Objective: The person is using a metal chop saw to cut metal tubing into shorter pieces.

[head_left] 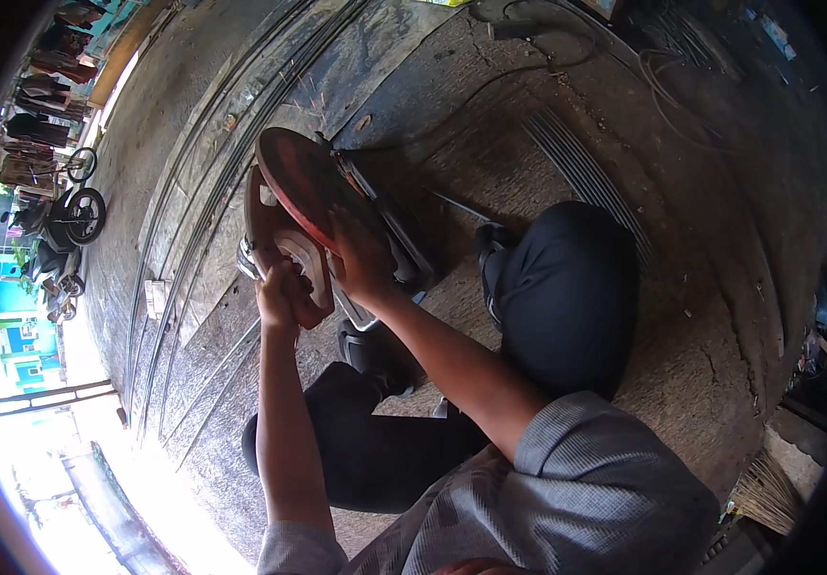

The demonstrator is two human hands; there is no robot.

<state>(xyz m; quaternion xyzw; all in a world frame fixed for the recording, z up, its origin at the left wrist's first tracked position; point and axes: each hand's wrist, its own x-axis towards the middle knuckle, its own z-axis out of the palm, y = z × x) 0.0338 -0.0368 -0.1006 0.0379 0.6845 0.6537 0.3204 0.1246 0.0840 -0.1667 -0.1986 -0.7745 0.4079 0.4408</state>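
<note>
My left hand [282,289] is closed around the lower part of a reddish-brown, flat-looking piece with cut-out openings [269,228]. A shiny metal part [246,259] shows at its left side, by my fingers. Just to the right, a round reddish-brown disc [303,187] stands tilted on edge. My right hand [363,266] grips the disc's lower edge, its fingers partly hidden behind it. The two pieces are close together; whether they are joined, I cannot tell. Behind the disc, on the ground, lies a dark, long-bodied tool or machine [404,230], partly covered by my right hand.
Long thin metal rods [178,240] run across the ground to the left. A bundle of straight bars [576,163] lies beyond my right knee [567,278]. A dark cable [490,81] winds behind. Motorcycles [54,230] stand far left; a straw broom [768,494] is at lower right.
</note>
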